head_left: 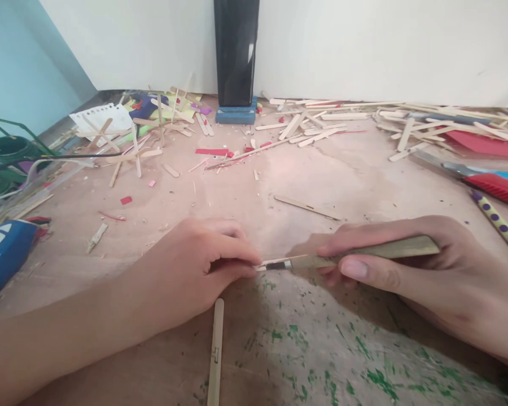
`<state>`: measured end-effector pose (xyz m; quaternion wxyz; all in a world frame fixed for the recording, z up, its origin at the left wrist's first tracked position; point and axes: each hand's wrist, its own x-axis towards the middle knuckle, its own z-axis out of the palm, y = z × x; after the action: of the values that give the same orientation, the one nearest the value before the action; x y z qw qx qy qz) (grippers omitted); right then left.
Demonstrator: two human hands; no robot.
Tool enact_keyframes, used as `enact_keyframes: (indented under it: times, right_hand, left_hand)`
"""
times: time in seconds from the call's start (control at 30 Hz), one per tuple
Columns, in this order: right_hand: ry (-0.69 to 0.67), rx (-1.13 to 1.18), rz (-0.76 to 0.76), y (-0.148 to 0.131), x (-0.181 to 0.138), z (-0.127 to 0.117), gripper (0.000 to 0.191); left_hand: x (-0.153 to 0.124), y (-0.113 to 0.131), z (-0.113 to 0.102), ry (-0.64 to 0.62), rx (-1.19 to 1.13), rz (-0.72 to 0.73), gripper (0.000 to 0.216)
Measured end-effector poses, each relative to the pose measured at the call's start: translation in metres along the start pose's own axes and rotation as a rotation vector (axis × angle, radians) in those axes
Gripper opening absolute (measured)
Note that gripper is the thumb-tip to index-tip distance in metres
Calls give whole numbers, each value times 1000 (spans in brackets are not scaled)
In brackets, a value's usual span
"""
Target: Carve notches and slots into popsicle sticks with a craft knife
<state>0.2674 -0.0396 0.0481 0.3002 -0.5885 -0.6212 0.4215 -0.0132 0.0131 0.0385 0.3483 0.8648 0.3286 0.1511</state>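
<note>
My left hand (203,259) pinches a thin craft stick (261,268) between thumb and fingertips, low over the tabletop. Fingers wrapped round its handle, my right hand (440,282) grips a small wooden-handled carving knife (389,248). Its short dark blade lies against the stick, just right of my left fingertips. How deep the edge sits in the wood, I cannot tell. Below my left hand lies another craft stick (215,355) with a small stepped outline across its middle. One more loose stick (307,207) rests beyond my hands.
At the back, a black phone-like slab (236,53) stands upright in a blue holder (236,115). Heaps of craft sticks (296,127) and paper scraps line the wall. A blue tool (8,254) lies left; a red cutter (497,189) and dotted pencil (499,225) lie right.
</note>
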Motion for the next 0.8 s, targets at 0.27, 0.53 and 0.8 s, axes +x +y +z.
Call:
enact_keyframes:
  times: [0.27, 0.53, 0.8]
  right_hand:
    - [-31, 65, 21, 3, -2, 0, 20]
    - [1, 59, 38, 4, 0, 2, 21]
    - [-22, 133, 13, -3, -1, 4, 17]
  left_hand:
    - [1, 3, -1, -7, 2, -6, 20]
    - [2, 0, -5, 0, 36, -21, 15]
    - [2, 0, -4, -21, 8, -33, 18]
